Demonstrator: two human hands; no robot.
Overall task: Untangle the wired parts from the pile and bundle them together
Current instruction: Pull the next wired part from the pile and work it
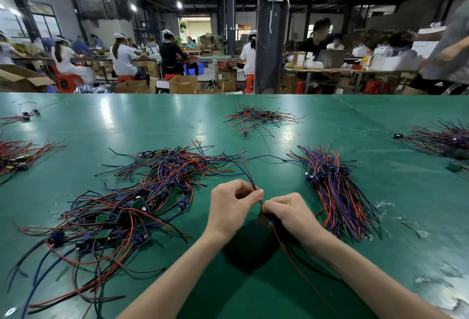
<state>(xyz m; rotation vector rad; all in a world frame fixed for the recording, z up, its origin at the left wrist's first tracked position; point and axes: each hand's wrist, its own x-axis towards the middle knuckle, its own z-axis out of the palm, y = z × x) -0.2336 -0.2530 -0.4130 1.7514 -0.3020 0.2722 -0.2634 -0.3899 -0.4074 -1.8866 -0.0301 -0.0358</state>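
The left hand (232,202) pinches the wires (250,179) between thumb and forefinger; the right hand (289,210), fingers curled, holds the part (264,218) just beside it, above the worktop (253,280); the wires run on toward the pile (142,191) at left, so a hard pull may drag tangled neighbours along or strain a joint; a slack pinch may drop the part; the bundle (335,191) lies to the right, apart.

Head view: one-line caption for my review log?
Left hand and right hand pinch one wired part's leads over the green table, between tangled pile and aligned bundle.
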